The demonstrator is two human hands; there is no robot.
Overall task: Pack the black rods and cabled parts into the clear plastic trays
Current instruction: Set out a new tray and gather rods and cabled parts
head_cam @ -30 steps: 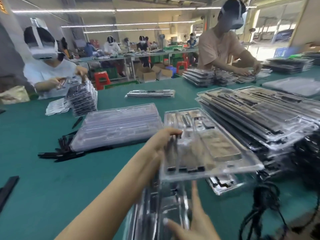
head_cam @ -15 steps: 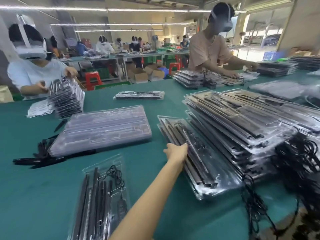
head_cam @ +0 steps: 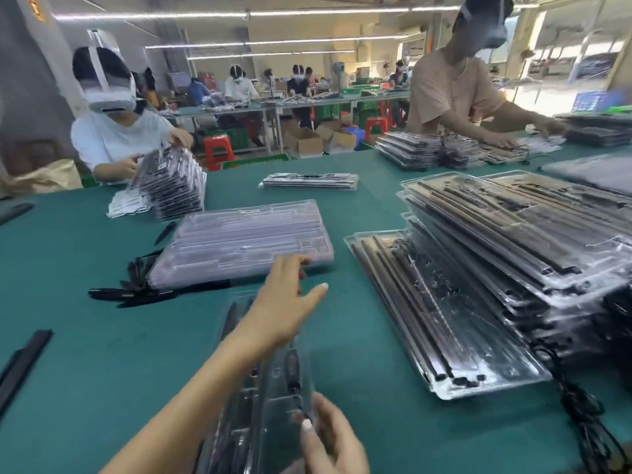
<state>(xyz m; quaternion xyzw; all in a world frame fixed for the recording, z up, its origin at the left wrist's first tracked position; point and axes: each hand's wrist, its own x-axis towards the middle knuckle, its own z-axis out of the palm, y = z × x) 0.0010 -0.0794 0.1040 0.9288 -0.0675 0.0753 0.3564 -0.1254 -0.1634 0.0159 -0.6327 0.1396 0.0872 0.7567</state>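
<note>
- My left hand (head_cam: 285,314) reaches forward over the green table (head_cam: 85,371), fingers spread and relaxed, holding nothing, its fingertips near the stack of empty clear trays (head_cam: 242,241).
- My right hand (head_cam: 333,439) pinches the near edge of a filled clear tray (head_cam: 270,388) lying in front of me.
- Packed trays (head_cam: 444,319) lie to the right.

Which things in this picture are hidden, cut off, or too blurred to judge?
Head view only:
- Near tray: contents blurred, partly behind left forearm.
- Right hand: cut by bottom edge; grip unclear.
- Left hand: motion-blurred.
- Black rods: ends hidden under empty tray stack.
</note>
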